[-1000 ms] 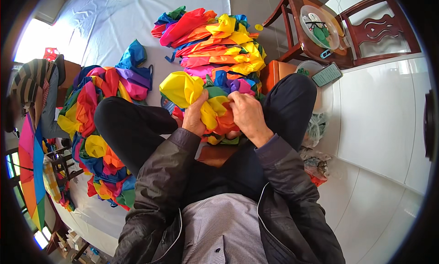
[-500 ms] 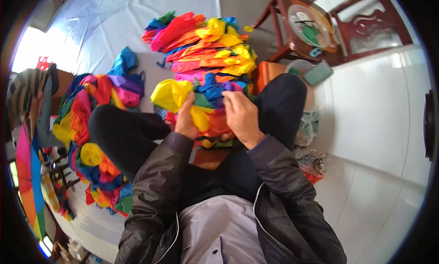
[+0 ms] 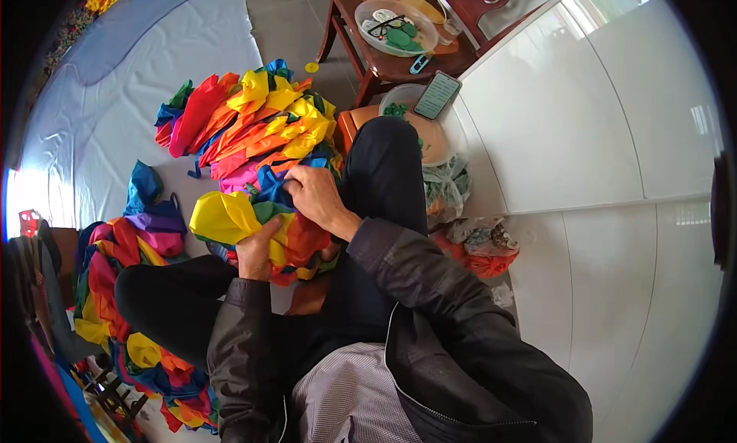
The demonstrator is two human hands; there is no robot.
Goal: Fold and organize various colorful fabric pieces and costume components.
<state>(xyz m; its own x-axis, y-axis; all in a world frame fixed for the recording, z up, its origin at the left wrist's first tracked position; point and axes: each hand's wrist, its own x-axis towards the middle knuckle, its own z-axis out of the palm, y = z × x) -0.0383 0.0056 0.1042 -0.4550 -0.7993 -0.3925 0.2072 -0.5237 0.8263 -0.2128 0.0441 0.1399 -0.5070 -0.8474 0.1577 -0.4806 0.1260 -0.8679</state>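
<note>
My left hand (image 3: pixel 257 251) is closed on a rainbow-coloured cloth, whose yellow part (image 3: pixel 224 217) puffs out above and left of the thumb. Green, orange and red parts of the cloth hang below, over my lap. My right hand (image 3: pixel 321 203) is closed too, its fingertips pinching a crumpled blue part (image 3: pixel 273 188) just right of the left hand. The far ends of the right fingers are partly hidden in the folds. Right beyond my hands lies a heap of folded rainbow cloths (image 3: pixel 249 124), in yellow, orange, red and pink layers.
A second rainbow heap (image 3: pixel 123 274) spreads at my left. On the right, a wooden chair (image 3: pixel 384 67) bears a tub (image 3: pixel 422 24) with glasses and green pieces. A phone (image 3: pixel 437 95) leans at a round container (image 3: pixel 453 136); plastic bags (image 3: pixel 480 247) lie nearer.
The view has turned to the right, so the heaps and my hands sit further left in it. Both hands keep their hold on the cloth; the right hand's fingers have shifted slightly.
</note>
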